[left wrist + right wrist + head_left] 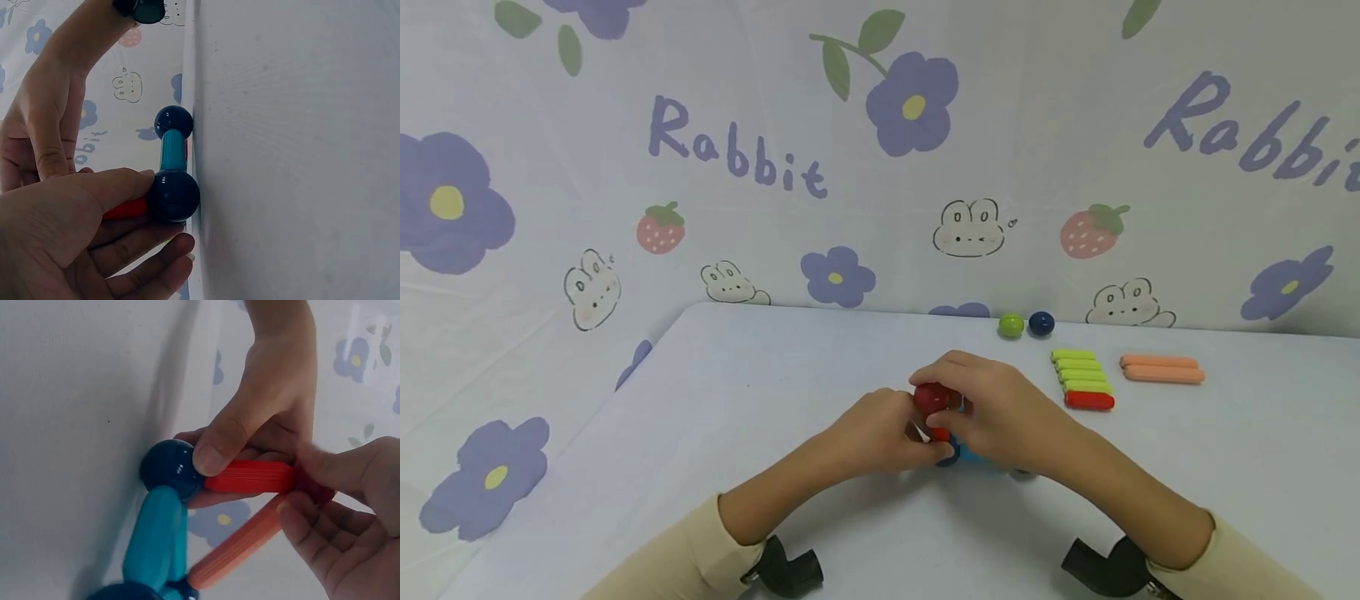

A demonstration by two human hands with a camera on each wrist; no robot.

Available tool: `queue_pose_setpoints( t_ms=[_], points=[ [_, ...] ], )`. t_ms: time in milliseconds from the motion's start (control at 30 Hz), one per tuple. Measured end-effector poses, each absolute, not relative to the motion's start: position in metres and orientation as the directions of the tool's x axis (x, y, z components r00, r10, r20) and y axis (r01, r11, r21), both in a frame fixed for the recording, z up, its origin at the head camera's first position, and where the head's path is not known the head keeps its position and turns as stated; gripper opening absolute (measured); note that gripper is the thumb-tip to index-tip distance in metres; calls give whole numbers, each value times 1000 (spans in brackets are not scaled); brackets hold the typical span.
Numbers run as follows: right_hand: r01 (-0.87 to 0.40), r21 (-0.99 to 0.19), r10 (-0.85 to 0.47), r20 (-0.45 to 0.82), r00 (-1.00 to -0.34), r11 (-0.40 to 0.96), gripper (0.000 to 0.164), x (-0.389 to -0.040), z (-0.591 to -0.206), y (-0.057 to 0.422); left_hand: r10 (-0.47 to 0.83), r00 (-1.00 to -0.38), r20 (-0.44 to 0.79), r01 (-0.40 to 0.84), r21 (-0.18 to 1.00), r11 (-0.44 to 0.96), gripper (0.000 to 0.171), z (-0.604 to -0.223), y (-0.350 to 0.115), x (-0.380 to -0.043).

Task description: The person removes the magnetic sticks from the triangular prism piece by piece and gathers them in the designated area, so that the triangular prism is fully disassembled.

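Low over the table, my left hand (876, 429) pinches a dark blue ball (174, 197) at a bottom corner of a small structure of balls and sticks. Thumb and fingers of my right hand (1000, 408) pinch the dark red ball (931, 397) at its top. A red stick (250, 477) spans these two balls. From the red ball an orange stick (240, 540) slopes down to another dark blue ball (184, 589). Teal sticks (150, 534) join the blue balls along the base. In the head view, my hands hide much of the structure.
Yellow-green sticks (1078, 367) lie in a row with a red stick (1089, 401) to the right. Two loose orange sticks (1162, 368) lie beyond them. A green ball (1011, 325) and a navy ball (1041, 323) sit near the table's back edge.
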State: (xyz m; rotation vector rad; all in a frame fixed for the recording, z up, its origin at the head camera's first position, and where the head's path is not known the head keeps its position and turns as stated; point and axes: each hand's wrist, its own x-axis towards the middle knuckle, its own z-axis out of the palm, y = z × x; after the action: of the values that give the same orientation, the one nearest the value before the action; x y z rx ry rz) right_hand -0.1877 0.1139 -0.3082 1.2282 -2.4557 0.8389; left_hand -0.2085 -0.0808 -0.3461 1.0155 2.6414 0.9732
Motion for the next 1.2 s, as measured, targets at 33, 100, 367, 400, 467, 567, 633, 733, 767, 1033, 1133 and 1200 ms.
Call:
queue_pose_setpoints(
  t_ms=[33, 100, 367, 400, 467, 567, 633, 733, 767, 1033, 1133, 1200],
  points=[
    [-773, -448, -633, 450, -630, 450, 39, -190, -309, 115, 645, -759, 86, 547, 622, 560, 12, -346, -81, -208],
    [-705, -588, -620, 394, -679, 397, 36, -194, -310, 119, 643, -762, 78, 541, 622, 565, 12, -346, -80, -208],
    [-298, -945, -490, 197, -849, 136, 32, -206, -302, 128, 641, -766, 51, 532, 609, 588, 18, -342, -79, -209],
    [-290, -951, -478, 205, -854, 110, 33, -208, -297, 129, 640, -767, 49, 533, 604, 593, 18, -342, -79, -209],
    [-304, -949, -457, 233, -858, 87, 35, -213, -289, 133, 633, -773, 43, 529, 594, 606, 19, -341, -78, -209],
    [-323, -937, -405, 246, -881, 133, 39, -229, -282, 142, 623, -781, 33, 521, 584, 622, 18, -341, -77, -209],
    [-328, -923, -362, 241, -900, 203, 42, -244, -281, 149, 615, -788, 24, 514, 576, 636, 18, -342, -77, -208],
    [-308, -890, -297, 210, -931, 337, 47, -267, -284, 161, 607, -794, 14, 508, 564, 651, 17, -344, -76, -208],
    [-296, -879, -279, 198, -939, 373, 48, -275, -286, 164, 606, -795, 13, 508, 561, 654, 17, -345, -76, -208],
    [-268, -696, -215, 165, -963, 666, 45, -323, -307, 171, 609, -793, 9, 512, 552, 659, 18, -345, -76, -208],
    [-269, -597, -223, 151, -963, 756, 39, -334, -314, 164, 606, -795, 12, 510, 554, 658, 18, -345, -76, -208],
    [-273, -551, -240, 133, -962, 788, 35, -340, -318, 159, 600, -800, 13, 504, 557, 660, 19, -345, -77, -208]
  ],
)
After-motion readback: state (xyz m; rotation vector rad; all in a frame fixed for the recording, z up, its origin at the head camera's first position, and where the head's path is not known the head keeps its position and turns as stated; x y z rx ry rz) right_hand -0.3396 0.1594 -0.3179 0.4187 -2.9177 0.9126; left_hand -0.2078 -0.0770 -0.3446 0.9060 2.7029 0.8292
